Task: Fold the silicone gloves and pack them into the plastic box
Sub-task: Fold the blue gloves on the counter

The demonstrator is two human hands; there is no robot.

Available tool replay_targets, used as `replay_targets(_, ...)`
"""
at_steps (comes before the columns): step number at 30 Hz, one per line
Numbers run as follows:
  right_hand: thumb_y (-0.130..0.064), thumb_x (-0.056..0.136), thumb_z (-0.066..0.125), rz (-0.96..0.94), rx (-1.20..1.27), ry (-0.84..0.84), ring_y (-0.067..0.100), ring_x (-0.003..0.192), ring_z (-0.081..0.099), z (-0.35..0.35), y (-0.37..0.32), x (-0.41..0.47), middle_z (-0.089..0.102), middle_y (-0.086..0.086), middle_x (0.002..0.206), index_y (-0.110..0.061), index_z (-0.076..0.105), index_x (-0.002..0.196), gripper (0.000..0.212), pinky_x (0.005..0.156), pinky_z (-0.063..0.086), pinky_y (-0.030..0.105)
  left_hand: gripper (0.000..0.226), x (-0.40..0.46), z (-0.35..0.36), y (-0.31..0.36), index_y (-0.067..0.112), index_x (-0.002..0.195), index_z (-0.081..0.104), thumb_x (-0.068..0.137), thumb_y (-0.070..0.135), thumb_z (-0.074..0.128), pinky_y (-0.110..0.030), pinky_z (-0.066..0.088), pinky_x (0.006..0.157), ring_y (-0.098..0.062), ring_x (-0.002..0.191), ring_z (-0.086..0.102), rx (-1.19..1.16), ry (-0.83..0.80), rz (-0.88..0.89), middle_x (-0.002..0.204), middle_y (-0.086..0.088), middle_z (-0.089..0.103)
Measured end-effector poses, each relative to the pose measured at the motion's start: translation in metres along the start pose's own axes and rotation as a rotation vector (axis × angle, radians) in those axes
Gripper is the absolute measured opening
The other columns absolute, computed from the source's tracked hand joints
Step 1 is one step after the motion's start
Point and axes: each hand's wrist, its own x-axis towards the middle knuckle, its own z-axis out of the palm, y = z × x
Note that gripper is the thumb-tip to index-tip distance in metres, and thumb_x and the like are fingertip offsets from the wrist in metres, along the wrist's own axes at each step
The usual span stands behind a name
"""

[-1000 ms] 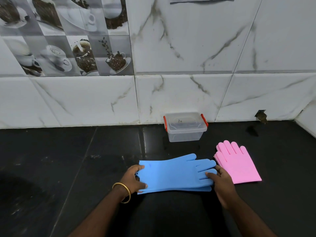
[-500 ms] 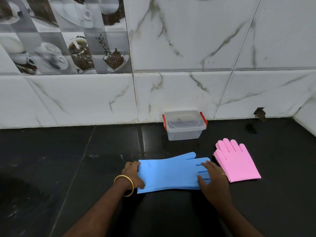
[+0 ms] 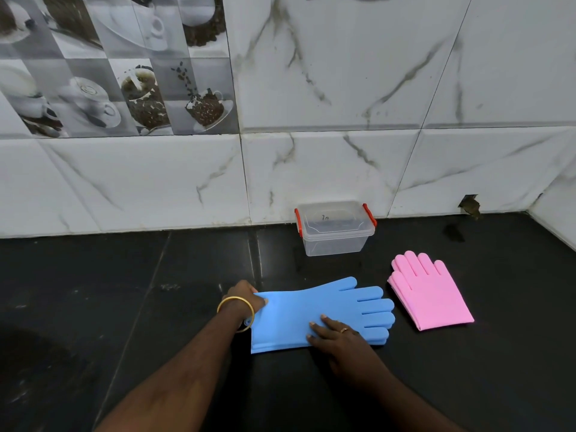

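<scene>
Blue silicone gloves (image 3: pixel 314 310) lie stacked flat on the black counter (image 3: pixel 124 307), fingers pointing right. My left hand (image 3: pixel 244 296) grips their cuff edge at the left, thumb on top. My right hand (image 3: pixel 335 336) lies flat on the gloves near the palm area, fingers straight, pointing left. A folded pink pair of gloves (image 3: pixel 428 294) rests to the right, fingers pointing away from me. The clear plastic box (image 3: pixel 335 230) with red clips and its lid on stands against the wall behind the gloves.
A marble-tiled wall (image 3: pixel 343 88) rises right behind the box. The wall turns a corner at the far right (image 3: pixel 554 219). A small hole with a dark stain below it (image 3: pixel 469 207) sits in the wall near that corner.
My right hand has slid left from the blue gloves' fingertips to their palm area and flattened. The left hand stays on the cuff. The view has tilted down a little.
</scene>
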Motion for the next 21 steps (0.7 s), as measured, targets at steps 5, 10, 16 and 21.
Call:
replay_targets(5, -0.027, 0.101, 0.044, -0.007, -0.01, -0.03, 0.015, 0.152, 0.004, 0.002, 0.004, 0.0, 0.02, -0.014, 0.161, -0.035, 0.038, 0.148, 0.048, 0.121, 0.011, 0.037, 0.028, 0.006, -0.002, -0.003, 0.019, 0.08, 0.053, 0.075, 0.034, 0.076, -0.027, 0.046, 0.06, -0.02, 0.072, 0.062, -0.082, -0.033, 0.019, 0.09, -0.008, 0.066)
replay_targets(10, -0.026, 0.1, 0.047, -0.001, -0.014, -0.03, 0.013, 0.151, 0.002, 0.006, 0.005, 0.0, 0.019, -0.016, 0.161, -0.037, 0.036, 0.148, 0.05, 0.121, 0.011, 0.038, 0.04, -0.002, -0.002, -0.003, 0.016, 0.104, 0.048, 0.077, 0.012, 0.077, -0.039, 0.055, 0.064, -0.023, 0.072, 0.06, -0.336, -0.046, -0.038, 0.098, -0.011, 0.058)
replay_targets(16, -0.028, 0.101, 0.047, -0.013, -0.013, 0.015, 0.018, 0.152, 0.002, 0.01, 0.004, -0.003, 0.021, -0.013, 0.161, -0.034, 0.04, 0.147, 0.048, 0.12, 0.007, 0.036, 0.059, -0.028, 0.001, -0.017, 0.023, 0.106, 0.048, 0.067, -0.012, 0.075, -0.027, 0.052, 0.048, -0.021, 0.07, 0.064, -0.546, -0.224, 0.041, 0.084, -0.009, 0.06)
replay_targets(21, -0.025, 0.097, 0.054, -0.036, -0.017, 0.068, 0.024, 0.15, 0.01, 0.01, 0.0, -0.005, 0.029, -0.009, 0.158, -0.03, 0.046, 0.144, 0.048, 0.118, 0.011, 0.039, 0.04, -0.036, 0.006, -0.029, 0.007, 0.089, 0.072, 0.057, -0.011, 0.086, -0.03, 0.058, 0.059, -0.02, 0.074, 0.075, -0.723, -0.326, -0.046, 0.088, -0.009, 0.073)
